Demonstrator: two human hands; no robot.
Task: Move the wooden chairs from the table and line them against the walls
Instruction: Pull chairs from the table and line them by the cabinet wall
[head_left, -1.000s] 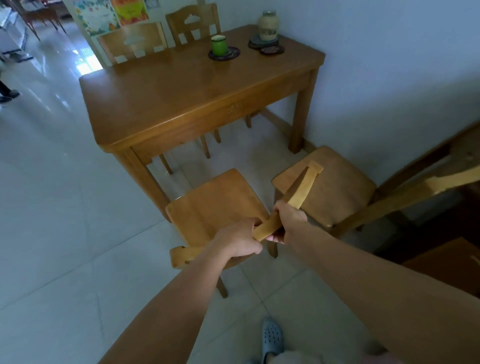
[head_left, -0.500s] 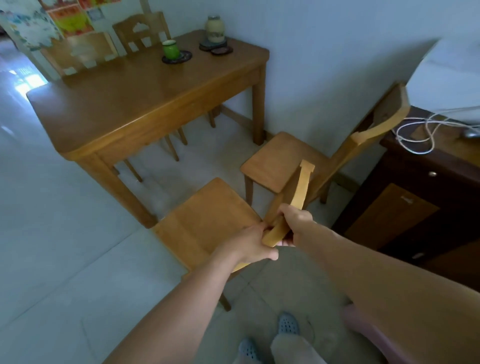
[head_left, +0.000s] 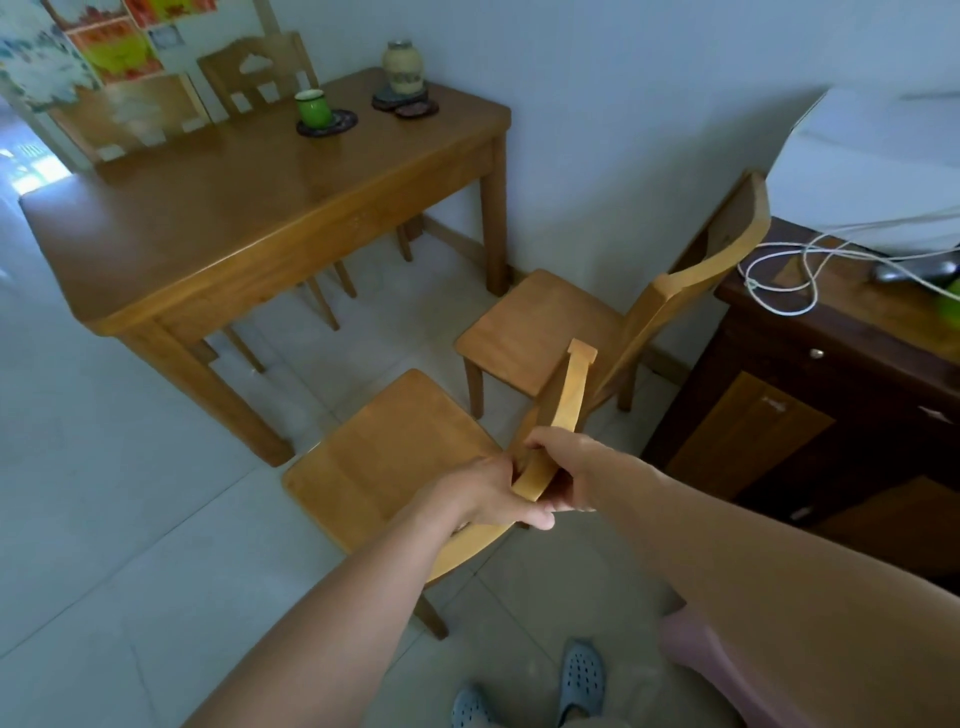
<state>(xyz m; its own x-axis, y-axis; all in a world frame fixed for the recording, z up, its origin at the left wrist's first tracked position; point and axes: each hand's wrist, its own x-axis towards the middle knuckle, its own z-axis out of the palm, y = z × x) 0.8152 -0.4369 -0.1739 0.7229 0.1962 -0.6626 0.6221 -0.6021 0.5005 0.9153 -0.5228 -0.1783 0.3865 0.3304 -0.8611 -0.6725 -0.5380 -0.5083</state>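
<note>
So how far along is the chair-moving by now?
One chair already stands by the wall, next to the dark cabinet. A second chair is in hand: left hand and right hand both grip its backrest. Two chairs remain at the table's far side.
</note>
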